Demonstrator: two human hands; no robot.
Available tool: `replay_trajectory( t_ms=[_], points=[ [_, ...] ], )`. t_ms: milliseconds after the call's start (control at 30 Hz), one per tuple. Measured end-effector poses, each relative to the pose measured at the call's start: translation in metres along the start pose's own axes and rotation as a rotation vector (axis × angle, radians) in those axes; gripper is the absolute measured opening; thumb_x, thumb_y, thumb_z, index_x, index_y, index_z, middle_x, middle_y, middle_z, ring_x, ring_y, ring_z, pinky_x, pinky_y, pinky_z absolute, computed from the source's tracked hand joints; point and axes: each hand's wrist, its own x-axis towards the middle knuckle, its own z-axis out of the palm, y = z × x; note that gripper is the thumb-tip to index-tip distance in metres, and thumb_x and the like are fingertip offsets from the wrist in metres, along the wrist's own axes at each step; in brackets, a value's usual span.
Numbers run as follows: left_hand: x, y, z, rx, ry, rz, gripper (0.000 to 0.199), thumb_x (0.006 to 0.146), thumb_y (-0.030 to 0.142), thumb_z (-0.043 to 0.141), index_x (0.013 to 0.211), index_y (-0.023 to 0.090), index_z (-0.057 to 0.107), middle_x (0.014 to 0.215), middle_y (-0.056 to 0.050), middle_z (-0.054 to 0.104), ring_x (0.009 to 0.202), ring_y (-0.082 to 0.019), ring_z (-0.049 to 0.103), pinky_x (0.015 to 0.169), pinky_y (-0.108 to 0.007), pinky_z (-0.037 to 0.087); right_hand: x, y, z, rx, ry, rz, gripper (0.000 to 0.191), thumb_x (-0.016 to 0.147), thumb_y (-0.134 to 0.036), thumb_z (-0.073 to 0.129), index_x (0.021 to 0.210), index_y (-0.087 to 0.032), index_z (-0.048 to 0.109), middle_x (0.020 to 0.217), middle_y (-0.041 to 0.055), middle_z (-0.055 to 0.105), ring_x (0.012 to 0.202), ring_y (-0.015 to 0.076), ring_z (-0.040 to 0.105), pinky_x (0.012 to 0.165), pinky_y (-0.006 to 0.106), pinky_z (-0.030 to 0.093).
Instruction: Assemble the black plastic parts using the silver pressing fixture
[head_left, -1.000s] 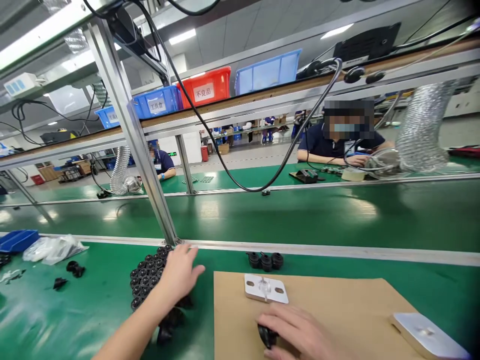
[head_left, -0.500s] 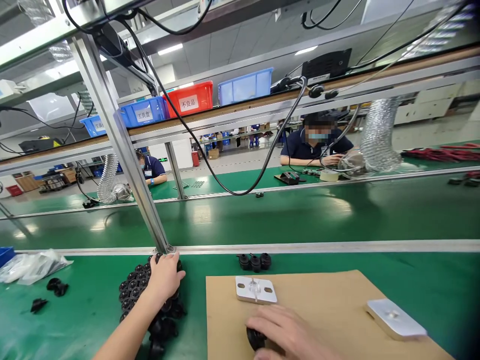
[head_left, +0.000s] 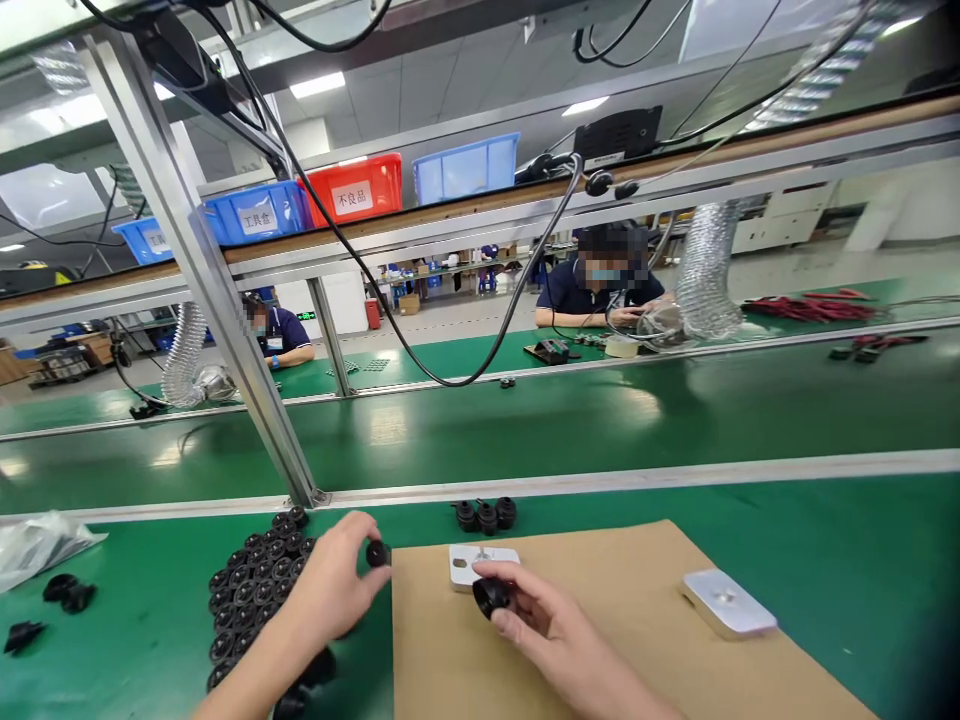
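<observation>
Currently, the two hands of the person are apart from each other, and each one is closed on a black piece. The left hand [head_left: 334,575] pinches a small black part [head_left: 377,554] between thumb and fingers, at the left edge of the brown board [head_left: 600,610]. The right hand [head_left: 551,625] grips a black cup [head_left: 491,597], tilted, with its open end turned to the left; it is above the board, in front of a metal block [head_left: 466,574], and whether the two touch, one cannot tell. A second metal block [head_left: 727,601] lies farther right on the board. Behind the board, three black pieces [head_left: 486,516] stand close together on the green surface [head_left: 150,650]. Beside the left forearm there is a dense group of black caps [head_left: 255,585], partly hidden by this arm.
</observation>
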Motion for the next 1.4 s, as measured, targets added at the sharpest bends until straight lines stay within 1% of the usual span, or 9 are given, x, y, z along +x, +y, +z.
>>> replay_trajectory(
  t_ms=[67,167,267,367,500,700,1067,1267,1400],
  points=[
    [-0.014,0.025,0.015,-0.325,-0.026,0.091,0.022,0.083,0.01,0.071,0.1,0.023,0.065,0.114,-0.005,0.075,0.106,-0.024,0.07,0.098,-0.033,0.053,0.003,0.002,0.0,0.09,0.009,0.006,0.058,0.094,-0.067,0.074,0.133,-0.024,0.069,0.128,0.013,0.069,0.113,0.0311,0.067,0.098,0.043,0.057],
    [-0.031,0.052,0.052,-0.716,-0.098,0.061,0.024,0.079,0.011,0.073,0.1,0.022,0.071,0.097,-0.003,0.075,0.094,-0.022,0.069,0.092,-0.032,0.054,0.006,0.003,-0.002,0.103,0.03,-0.024,0.056,0.089,-0.065,0.081,0.124,-0.022,0.073,0.12,0.012,0.072,0.109,0.0304,0.068,0.096,0.042,0.057],
    [-0.039,0.061,0.086,-1.02,-0.123,-0.027,0.033,0.079,0.024,0.081,0.111,0.02,0.074,0.104,-0.007,0.076,0.097,-0.024,0.07,0.089,-0.031,0.055,0.003,0.0,-0.006,0.03,0.044,-0.051,0.055,0.093,-0.064,0.077,0.129,-0.023,0.073,0.125,0.0135,0.073,0.112,0.0319,0.069,0.101,0.046,0.057],
    [-0.041,0.057,0.104,-1.204,-0.085,-0.109,0.05,0.074,0.032,0.091,0.118,0.02,0.072,0.106,-0.008,0.076,0.097,-0.024,0.07,0.086,-0.03,0.056,-0.003,-0.005,-0.008,-0.122,0.052,-0.122,0.047,0.102,-0.056,0.068,0.137,-0.024,0.071,0.133,0.0143,0.071,0.115,0.0318,0.068,0.103,0.048,0.057],
    [-0.042,0.052,0.106,-1.219,-0.013,-0.109,0.037,0.077,0.036,0.093,0.105,0.019,0.075,0.103,-0.008,0.077,0.098,-0.024,0.071,0.089,-0.03,0.058,-0.007,-0.011,-0.005,-0.298,-0.007,-0.266,0.035,0.105,-0.034,0.06,0.138,-0.027,0.069,0.123,0.0116,0.071,0.102,0.0266,0.069,0.09,0.04,0.06],
    [-0.046,0.054,0.112,-1.297,0.009,0.007,0.038,0.082,0.037,0.092,0.115,0.023,0.079,0.114,-0.009,0.081,0.107,-0.026,0.076,0.097,-0.031,0.061,-0.01,-0.017,-0.001,-0.395,-0.1,-0.409,0.042,0.103,-0.017,0.056,0.142,-0.031,0.063,0.116,0.0076,0.071,0.103,0.0243,0.067,0.09,0.037,0.057],
    [-0.045,0.046,0.114,-1.107,0.059,0.193,0.038,0.098,0.04,0.076,0.136,0.031,0.076,0.134,-0.01,0.078,0.124,-0.028,0.073,0.111,-0.036,0.058,-0.01,-0.022,-0.001,-0.477,-0.096,-0.49,0.038,0.105,-0.017,0.06,0.14,-0.03,0.063,0.115,0.006,0.073,0.103,0.023,0.069,0.089,0.034,0.055],
    [-0.045,0.045,0.113,-1.084,0.108,0.236,0.036,0.099,0.039,0.076,0.134,0.033,0.077,0.131,-0.009,0.079,0.122,-0.028,0.074,0.108,-0.035,0.061,-0.008,-0.017,-0.002,-0.543,-0.099,-0.556,0.034,0.108,-0.017,0.055,0.139,-0.028,0.064,0.121,0.008,0.074,0.106,0.0232,0.07,0.091,0.034,0.056],
    [-0.044,0.046,0.109,-1.057,0.085,0.274,0.035,0.099,0.038,0.076,0.133,0.031,0.078,0.128,-0.01,0.08,0.118,-0.028,0.075,0.106,-0.039,0.061,-0.01,-0.017,0.002,-0.625,-0.057,-0.463,0.03,0.104,-0.021,0.063,0.133,-0.026,0.068,0.108,0.0067,0.077,0.098,0.026,0.071,0.087,0.037,0.057]
  ],
)
